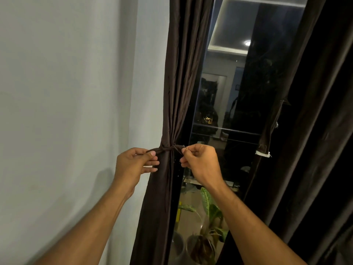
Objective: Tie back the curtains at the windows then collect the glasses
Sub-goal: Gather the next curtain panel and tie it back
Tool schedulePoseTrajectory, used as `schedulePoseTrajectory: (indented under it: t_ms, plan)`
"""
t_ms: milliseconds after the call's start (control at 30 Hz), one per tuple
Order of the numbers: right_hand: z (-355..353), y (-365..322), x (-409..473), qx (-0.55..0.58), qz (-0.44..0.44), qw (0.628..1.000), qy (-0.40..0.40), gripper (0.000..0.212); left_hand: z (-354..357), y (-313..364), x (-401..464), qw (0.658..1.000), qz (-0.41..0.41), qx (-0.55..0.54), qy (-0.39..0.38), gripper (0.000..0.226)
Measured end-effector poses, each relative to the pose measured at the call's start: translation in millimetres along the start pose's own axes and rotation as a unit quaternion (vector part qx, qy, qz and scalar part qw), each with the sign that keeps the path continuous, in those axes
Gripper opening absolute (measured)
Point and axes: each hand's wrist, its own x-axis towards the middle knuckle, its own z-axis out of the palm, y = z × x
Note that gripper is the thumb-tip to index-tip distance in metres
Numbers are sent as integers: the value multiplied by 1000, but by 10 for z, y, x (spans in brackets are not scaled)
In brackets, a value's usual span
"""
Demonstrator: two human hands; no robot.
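Note:
A dark brown curtain (179,83) hangs at the left side of a tall window (233,88), gathered into a narrow bunch at waist height. A matching brown tie-back strip (165,149) is wrapped round the bunch. My left hand (133,165) pinches the strip's left end between thumb and fingers. My right hand (200,161) pinches its right end, just right of the knot. Both hands are level with each other, one on each side of the bunch. A second dark curtain (313,131) hangs at the right, with its own tie-back dangling. No glasses are in view.
A pale wall (66,111) fills the left half of the view. Below the window stand potted plants (210,213) with green leaves beside grey pots. The dark glass reflects a lit room and a ceiling lamp.

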Motion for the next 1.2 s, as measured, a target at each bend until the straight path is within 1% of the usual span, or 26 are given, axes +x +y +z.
schedulePoseTrajectory:
  t_ms: [67, 100, 167, 233, 300, 400, 533, 600, 667, 733, 800, 867, 933, 967, 1033, 1133, 1200]
  plan:
    - [-73, 25, -29, 8, -1, 1000, -15, 12, 130, -35, -138, 1000, 15, -4, 3, 23]
    - [-119, 39, -43, 10, -3, 1000, -23, 12, 211, -57, -207, 1000, 23, 6, -7, 24]
    - [-236, 60, -76, 6, -8, 999, -38, 15, 391, -82, -332, 998, 34, 35, -50, 24]
    - [-376, 93, -92, -19, -18, 999, -47, 17, 582, -126, -394, 992, 44, 67, -96, 21]
    - [-659, 193, -105, -51, -30, 997, -43, 19, 878, -181, -469, 985, 62, 97, -128, 18]
    - [-1271, 362, -139, -96, -49, 994, -2, 18, 1425, -156, -552, 970, 128, 129, -160, 13]
    - [-2227, 472, -117, -138, -52, 987, 65, 21, 2322, 88, -649, 948, 206, 137, -199, 5]
    - [-2719, 476, -64, -147, -54, 983, 100, 22, 2815, 261, -709, 936, 237, 146, -217, 4]
    - [-3144, 437, 4, -149, -62, 977, 138, 23, 3241, 432, -746, 928, 263, 147, -219, 6]
    - [-3546, 373, 67, -147, -74, 970, 178, 25, 3609, 581, -764, 920, 294, 143, -215, 10]
    - [-3893, 285, 137, -151, -82, 964, 204, 27, 3890, 716, -753, 912, 330, 147, -193, 14]
    - [-4233, 202, 208, -143, -95, 960, 222, 30, 4110, 875, -722, 898, 388, 161, -132, 14]
    - [-4549, 111, 273, -138, -107, 954, 242, 35, 4281, 1060, -640, 877, 444, 180, -47, 21]
    - [-4666, 79, 306, -140, -110, 952, 250, 38, 4319, 1137, -584, 876, 443, 191, -17, 29]
    - [-4901, 28, 339, -138, -115, 949, 260, 41, 4405, 1257, -495, 892, 407, 194, 9, 51]
    - [-5061, 9, 350, -126, -106, 953, 253, 43, 4430, 1300, -434, 915, 359, 182, 12, 83]
    - [-5058, -3, 359, -109, -83, 963, 232, 44, 4415, 1239, -446, 922, 339, 185, 5, 92]
